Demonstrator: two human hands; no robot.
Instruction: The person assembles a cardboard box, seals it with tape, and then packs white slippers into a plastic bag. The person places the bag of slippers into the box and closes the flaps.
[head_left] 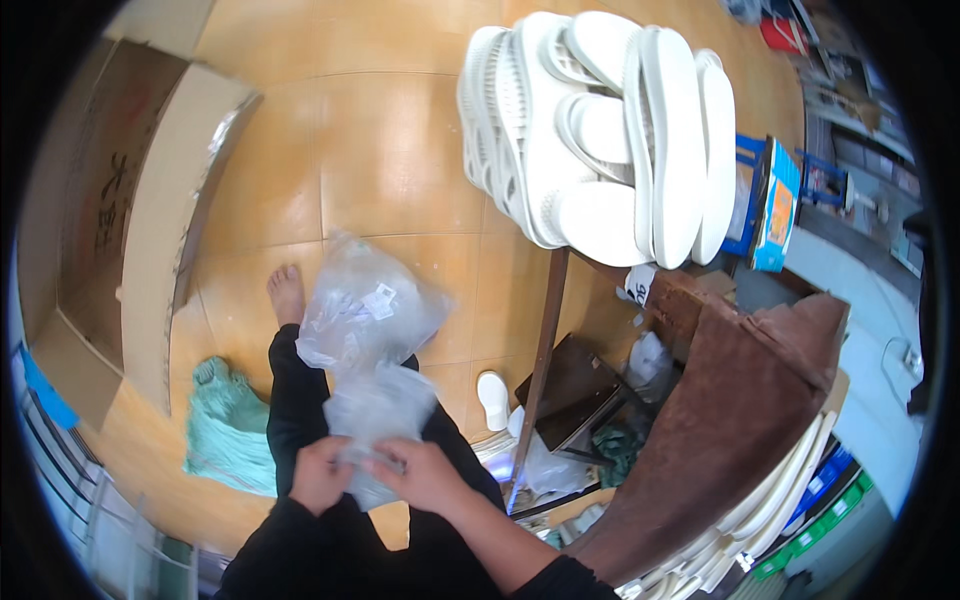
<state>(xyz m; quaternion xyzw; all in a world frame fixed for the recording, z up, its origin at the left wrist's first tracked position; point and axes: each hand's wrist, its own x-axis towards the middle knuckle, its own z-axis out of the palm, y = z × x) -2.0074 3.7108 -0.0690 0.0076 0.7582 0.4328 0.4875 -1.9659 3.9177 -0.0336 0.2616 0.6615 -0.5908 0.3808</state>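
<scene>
Over my lap, a translucent plastic bag (382, 408) lies bunched between my two hands. My left hand (320, 474) pinches its near left edge with closed fingers. From the right, my right hand (422, 474) grips the same bag, thumb and fingers closed on the film. Beyond it, a larger clear plastic bag (372, 305) rests by my legs, with a small white label on it. What is inside the larger bag cannot be made out through the film.
A stack of white shoe soles (600, 140) stands on a stand at the upper right. Brown cloth (715, 400) drapes nearer me. On the left are an open cardboard box (165, 220) and a green cloth-like bundle (228, 430). One white sole (493, 400) lies on the floor.
</scene>
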